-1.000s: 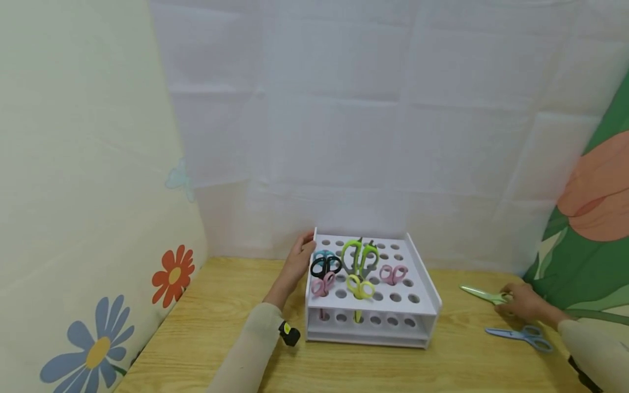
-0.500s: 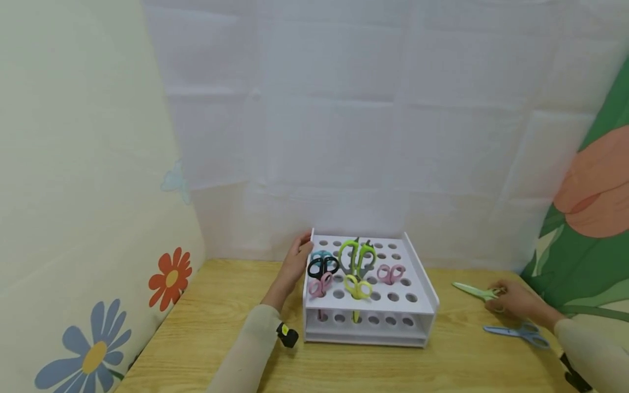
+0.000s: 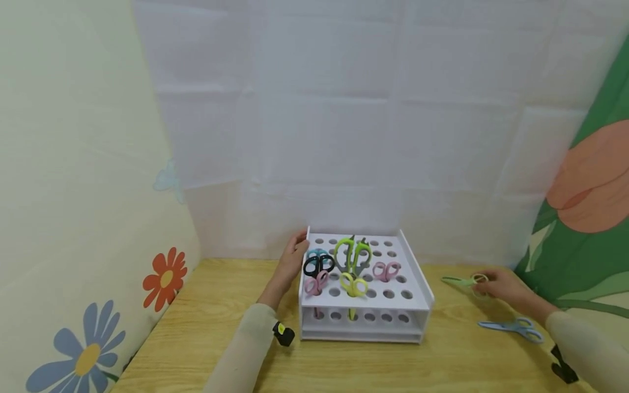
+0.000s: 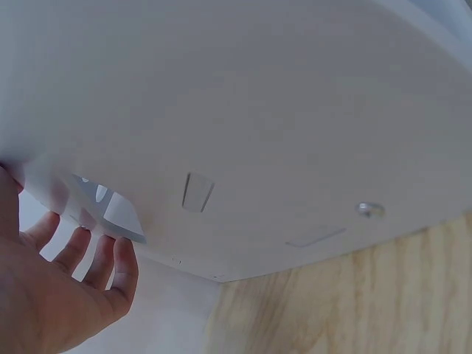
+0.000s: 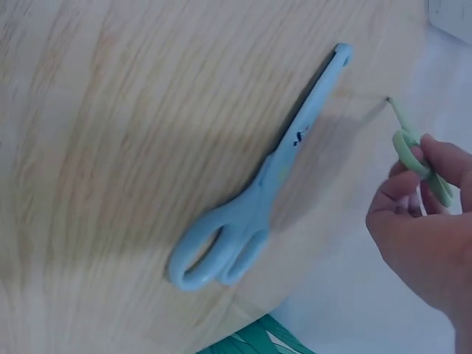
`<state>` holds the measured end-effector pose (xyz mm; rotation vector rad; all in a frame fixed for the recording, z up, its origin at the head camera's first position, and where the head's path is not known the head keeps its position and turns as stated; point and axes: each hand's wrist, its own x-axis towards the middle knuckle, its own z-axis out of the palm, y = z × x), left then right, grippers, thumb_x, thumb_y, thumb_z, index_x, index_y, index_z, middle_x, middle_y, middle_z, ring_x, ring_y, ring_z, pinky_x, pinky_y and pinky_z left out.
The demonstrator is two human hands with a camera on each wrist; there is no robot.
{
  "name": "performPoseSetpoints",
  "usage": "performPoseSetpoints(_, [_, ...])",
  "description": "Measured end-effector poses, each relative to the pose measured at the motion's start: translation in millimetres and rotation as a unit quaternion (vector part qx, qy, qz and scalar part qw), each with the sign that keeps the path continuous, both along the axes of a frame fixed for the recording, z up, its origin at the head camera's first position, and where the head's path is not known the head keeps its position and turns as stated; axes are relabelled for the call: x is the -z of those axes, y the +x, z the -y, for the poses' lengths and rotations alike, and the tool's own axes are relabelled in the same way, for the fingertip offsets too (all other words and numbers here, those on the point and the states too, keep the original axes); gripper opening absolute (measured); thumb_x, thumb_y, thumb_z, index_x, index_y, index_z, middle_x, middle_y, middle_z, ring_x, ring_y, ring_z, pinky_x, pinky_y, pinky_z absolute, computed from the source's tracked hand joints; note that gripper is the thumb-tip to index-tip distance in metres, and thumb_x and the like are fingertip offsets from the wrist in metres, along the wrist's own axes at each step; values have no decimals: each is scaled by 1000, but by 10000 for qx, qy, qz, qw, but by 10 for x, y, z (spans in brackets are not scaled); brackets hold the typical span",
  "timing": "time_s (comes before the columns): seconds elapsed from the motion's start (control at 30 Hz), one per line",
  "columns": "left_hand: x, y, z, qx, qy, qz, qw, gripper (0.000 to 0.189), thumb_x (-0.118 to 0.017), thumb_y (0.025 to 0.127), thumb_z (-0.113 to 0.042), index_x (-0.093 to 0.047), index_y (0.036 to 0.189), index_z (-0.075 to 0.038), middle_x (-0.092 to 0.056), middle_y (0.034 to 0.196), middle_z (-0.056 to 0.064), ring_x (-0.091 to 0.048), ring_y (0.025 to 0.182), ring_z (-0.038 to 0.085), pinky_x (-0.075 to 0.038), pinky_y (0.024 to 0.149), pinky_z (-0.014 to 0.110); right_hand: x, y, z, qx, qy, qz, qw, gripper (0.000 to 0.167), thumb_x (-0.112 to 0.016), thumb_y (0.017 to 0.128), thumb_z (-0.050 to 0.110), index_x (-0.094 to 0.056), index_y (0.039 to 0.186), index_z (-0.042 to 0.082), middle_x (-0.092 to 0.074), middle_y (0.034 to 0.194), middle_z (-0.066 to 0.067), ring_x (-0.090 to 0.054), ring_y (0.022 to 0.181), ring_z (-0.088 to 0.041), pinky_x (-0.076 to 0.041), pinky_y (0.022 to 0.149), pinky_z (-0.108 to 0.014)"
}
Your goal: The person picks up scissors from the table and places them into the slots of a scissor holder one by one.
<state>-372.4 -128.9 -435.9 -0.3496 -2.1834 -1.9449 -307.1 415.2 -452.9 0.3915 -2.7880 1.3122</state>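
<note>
My left hand [image 3: 289, 263] grips the upper left side of a white two-tier rack [image 3: 363, 334] with rows of round holes. In the left wrist view, its fingertips [image 4: 122, 258] curl at the panel's edge beside a cutout. On the right, my right hand [image 3: 505, 288] pinches light green scissors [image 3: 455, 281] by their handle loops. The right wrist view shows these green scissors [image 5: 404, 151] tilted, blade tip down close to the tabletop. Blue scissors [image 3: 513, 327] lie flat on the table, nearer me than the right hand.
Several scissors stand in the rack's holes: black [image 3: 318, 266], teal [image 3: 319, 254], yellow [image 3: 354, 285], a pink pair [image 3: 386, 271] and large green-handled ones [image 3: 352, 255]. A white cloth [image 3: 275, 136] hangs behind the wooden table [image 3: 221, 305]. Patterned cloths flank both sides.
My right hand has drawn the green scissors up off the table and turned them so the blade tips down. The left hand stays on the rack; the view has shifted slightly.
</note>
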Motion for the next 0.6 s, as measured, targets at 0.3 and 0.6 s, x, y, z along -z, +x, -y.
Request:
performPoseSetpoints(0.3, [-19, 19, 4, 55, 67, -16, 10000, 47, -49, 108, -32, -45, 152, -16, -44, 150, 12, -44, 132, 35, -35, 109, 54, -155, 32, 101, 288, 210, -414, 9985, 33, -65, 101, 11, -60, 124, -12, -65, 93, -17, -63, 81, -31, -53, 69, -46])
performPoseSetpoints(0.6, [-10, 18, 10, 39, -3, 93, 9999, 47, -48, 108, -32, -45, 153, -17, -43, 151, 13, -43, 133, 36, -35, 109, 55, -270, 109, 163, 330, 513, -734, 9954, 28, -68, 99, 13, -64, 118, -8, -68, 101, -15, -64, 84, -27, -52, 67, -42])
